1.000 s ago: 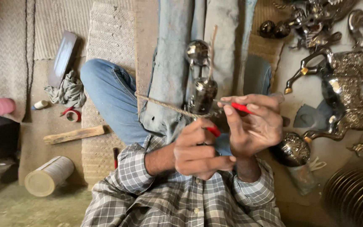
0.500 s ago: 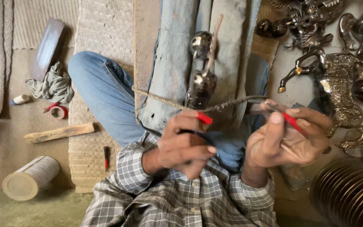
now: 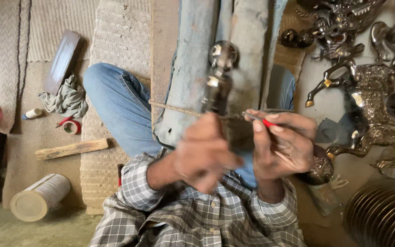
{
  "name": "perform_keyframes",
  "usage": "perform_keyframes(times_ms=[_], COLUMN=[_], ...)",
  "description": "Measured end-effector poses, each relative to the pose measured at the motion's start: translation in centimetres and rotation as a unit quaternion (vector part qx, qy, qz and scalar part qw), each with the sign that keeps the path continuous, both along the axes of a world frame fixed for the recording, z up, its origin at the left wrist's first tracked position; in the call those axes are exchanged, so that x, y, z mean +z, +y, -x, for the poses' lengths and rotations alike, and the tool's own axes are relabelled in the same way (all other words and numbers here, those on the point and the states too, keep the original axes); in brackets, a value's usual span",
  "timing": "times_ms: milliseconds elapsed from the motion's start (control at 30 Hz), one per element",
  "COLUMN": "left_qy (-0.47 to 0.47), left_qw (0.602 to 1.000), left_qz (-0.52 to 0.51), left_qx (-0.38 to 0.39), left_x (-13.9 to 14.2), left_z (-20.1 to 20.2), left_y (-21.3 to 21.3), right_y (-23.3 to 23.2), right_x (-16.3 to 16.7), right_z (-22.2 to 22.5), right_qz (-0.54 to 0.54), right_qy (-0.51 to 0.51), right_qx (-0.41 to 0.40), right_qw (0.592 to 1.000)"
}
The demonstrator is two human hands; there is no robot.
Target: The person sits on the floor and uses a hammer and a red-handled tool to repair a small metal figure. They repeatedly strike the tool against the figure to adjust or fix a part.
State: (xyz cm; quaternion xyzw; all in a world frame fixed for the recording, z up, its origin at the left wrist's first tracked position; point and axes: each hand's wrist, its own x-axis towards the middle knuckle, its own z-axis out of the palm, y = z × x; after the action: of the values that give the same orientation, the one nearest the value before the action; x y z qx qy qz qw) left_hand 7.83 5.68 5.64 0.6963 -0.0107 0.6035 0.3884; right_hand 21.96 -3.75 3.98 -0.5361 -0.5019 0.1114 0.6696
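Head view, left hand [image 3: 204, 153] blurred, grip closed near the dark metal piece [image 3: 219, 89] on the upright wooden post [image 3: 193, 68], right hand [image 3: 284, 146] pinching a red-handled tool [image 3: 261, 120] just beside it, cord [image 3: 174, 109] around the post.

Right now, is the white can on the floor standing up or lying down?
Lying down. The white can rests on its side on the floor, round end facing the camera, below the wooden stick.
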Motion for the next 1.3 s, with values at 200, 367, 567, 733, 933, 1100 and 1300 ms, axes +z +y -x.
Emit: perform_keyframes(times_ms=[200,367,567,733,933,1100,1300], left_qy=[0.100,0.070,0.086,0.054,0.039,0.038,0.040], left_qw=[0.980,0.968,0.940,0.945,0.951,0.955,0.956], left_qz=[-0.171,-0.214,-0.178,-0.152,-0.150,-0.137,-0.135], left_qx=[0.014,0.110,0.277,0.284,0.269,0.259,0.258], left_x=[-1.2,-2.2,-3.2,-4.4,-4.5,-4.2,-4.1], left_z=[-2.3,-1.8,-1.3,-2.0,-2.0,-1.8,-1.7], left_y=[-1.5,-2.0,-3.8,-4.2,-3.9,-3.7,-3.6], right_y=[2.1,1.7,1.8,2.1,2.0,2.2,2.0], right_x=[0.9,0.9,1.5,2.6,3.1,3.4,3.4], right_z=[-0.3,0.1,-0.3,-0.5,-0.6,-1.1,-1.0], right_qz=[-0.012,0.003,0.017,0.041,0.047,0.053,0.064], right_qy=[-0.044,-0.097,-0.180,-0.234,-0.251,-0.261,-0.239], right_qx=[0.020,-0.019,-0.017,-0.024,-0.023,-0.003,-0.006], right_qw=[0.999,0.995,0.983,0.971,0.967,0.964,0.969])
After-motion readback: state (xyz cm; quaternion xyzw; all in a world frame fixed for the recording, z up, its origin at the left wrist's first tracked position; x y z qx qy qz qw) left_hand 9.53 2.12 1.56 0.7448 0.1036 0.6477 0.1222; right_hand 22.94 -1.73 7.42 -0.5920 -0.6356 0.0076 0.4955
